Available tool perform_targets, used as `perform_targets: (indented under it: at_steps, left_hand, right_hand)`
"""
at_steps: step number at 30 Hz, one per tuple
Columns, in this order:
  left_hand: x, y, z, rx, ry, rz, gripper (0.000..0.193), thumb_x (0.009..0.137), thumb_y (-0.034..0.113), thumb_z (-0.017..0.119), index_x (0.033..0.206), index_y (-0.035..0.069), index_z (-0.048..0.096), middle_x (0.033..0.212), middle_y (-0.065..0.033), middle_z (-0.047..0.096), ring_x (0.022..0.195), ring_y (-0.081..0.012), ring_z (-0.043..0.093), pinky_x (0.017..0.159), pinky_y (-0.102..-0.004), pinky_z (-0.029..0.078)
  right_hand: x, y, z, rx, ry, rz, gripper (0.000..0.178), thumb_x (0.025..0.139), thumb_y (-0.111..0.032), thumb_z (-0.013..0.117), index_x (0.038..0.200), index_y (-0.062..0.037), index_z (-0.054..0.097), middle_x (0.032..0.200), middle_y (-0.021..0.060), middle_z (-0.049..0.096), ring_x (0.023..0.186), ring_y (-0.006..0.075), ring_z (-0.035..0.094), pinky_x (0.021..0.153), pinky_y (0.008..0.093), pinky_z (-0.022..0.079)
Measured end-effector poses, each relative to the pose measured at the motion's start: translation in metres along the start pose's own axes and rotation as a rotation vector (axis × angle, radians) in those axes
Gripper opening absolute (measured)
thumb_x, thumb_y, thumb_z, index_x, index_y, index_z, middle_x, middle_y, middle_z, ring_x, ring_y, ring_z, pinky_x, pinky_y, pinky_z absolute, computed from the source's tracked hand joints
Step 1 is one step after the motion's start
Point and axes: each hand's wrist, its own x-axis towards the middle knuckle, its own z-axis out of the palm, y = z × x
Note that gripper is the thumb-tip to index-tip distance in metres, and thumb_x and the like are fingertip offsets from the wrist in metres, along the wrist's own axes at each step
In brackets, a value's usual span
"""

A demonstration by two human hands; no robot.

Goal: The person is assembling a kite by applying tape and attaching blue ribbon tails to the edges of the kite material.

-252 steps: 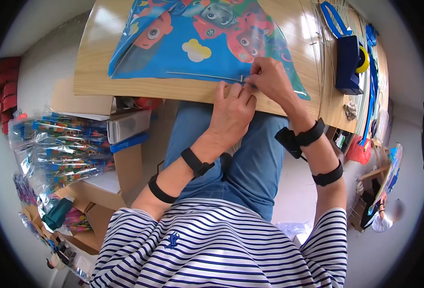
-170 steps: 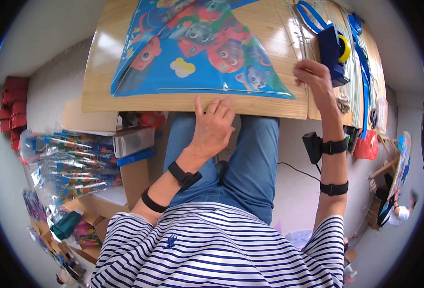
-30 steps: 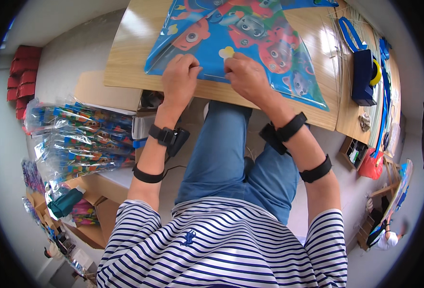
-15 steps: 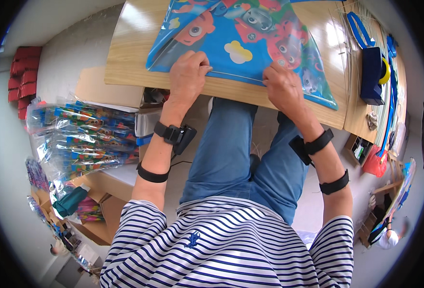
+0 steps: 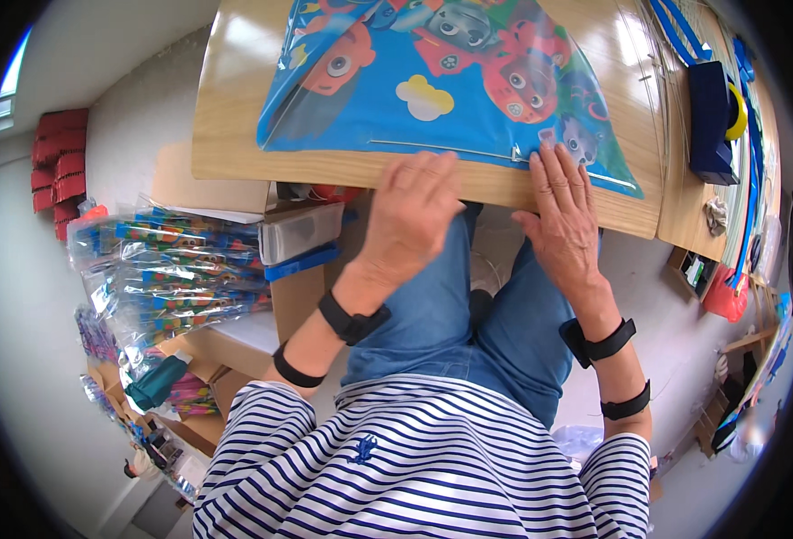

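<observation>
A glossy blue kite-like sheet (image 5: 343, 126) printed with cartoon figures and clouds lies on the wooden table in front of me. Along its near edge runs a thin white rod (image 5: 441, 147), with a small clear piece (image 5: 516, 154) at about its middle. My right hand (image 5: 562, 207) lies flat on this edge with fingers stretched out, just right of the clear piece. My left hand (image 5: 414, 216) is at the table's front edge, close to the rod; its fingers are extended, slightly blurred, and nothing shows in them.
A dark blue tape dispenser (image 5: 711, 121) with yellow tape stands at the right, beside thin rods and blue straps (image 5: 679, 31). Several packed colourful bundles (image 5: 181, 265) lie at the left, near a clear plastic bin (image 5: 302, 234). Red stacked packs (image 5: 60, 166) are farther left.
Both hands have opened from a pinch on the near edge. The left moved right and toward me; the right shifted right and flattened. The rod along the edge shows more now.
</observation>
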Motion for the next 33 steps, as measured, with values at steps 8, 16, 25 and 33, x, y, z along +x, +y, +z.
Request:
perform_targets:
  at_steps: [8,16,25,33]
  left_hand:
    - [0.009,0.009,0.018,-0.022,-0.098,-0.004,0.047,0.074,0.022,0.076,0.114,0.002,0.062,0.125,-0.0095,0.059,0.119,-0.0281,0.051,0.106,-0.0477,0.034]
    - [0.009,0.003,0.017,-0.023,-0.081,-0.024,0.05,0.073,0.025,0.077,0.114,0.002,0.062,0.119,-0.01,0.06,0.115,-0.0261,0.053,0.107,-0.0546,0.031]
    - [-0.012,-0.028,-0.004,0.138,-0.046,-0.146,0.051,0.074,0.033,0.077,0.114,0.006,0.063,0.121,-0.0049,0.061,0.115,-0.0245,0.054,0.111,-0.0534,0.027]
    - [-0.019,-0.045,-0.018,0.232,-0.016,-0.199,0.054,0.076,0.043,0.075,0.114,0.006,0.064,0.119,-0.0048,0.063,0.114,-0.0263,0.055,0.112,-0.0537,0.025]
  right_hand:
    - [-0.001,0.0,0.005,0.029,-0.096,0.007,0.087,0.071,-0.028,0.077,0.145,-0.003,0.038,0.155,0.0106,0.033,0.145,0.0284,0.027,0.118,0.048,0.024]
    - [0.0,0.0,0.005,0.052,-0.101,0.005,0.093,0.065,-0.024,0.081,0.145,-0.0032,0.039,0.154,0.0103,0.035,0.145,0.0287,0.029,0.117,0.0481,0.024]
    - [0.0,0.0,0.003,0.043,-0.121,0.021,0.097,0.062,-0.016,0.083,0.148,-0.0059,0.037,0.155,0.0093,0.034,0.145,0.0281,0.029,0.116,0.0474,0.027]
    - [0.003,-0.001,0.002,0.026,-0.136,0.007,0.096,0.063,-0.016,0.082,0.147,-0.0045,0.037,0.155,0.0095,0.034,0.145,0.0276,0.028,0.117,0.0467,0.026]
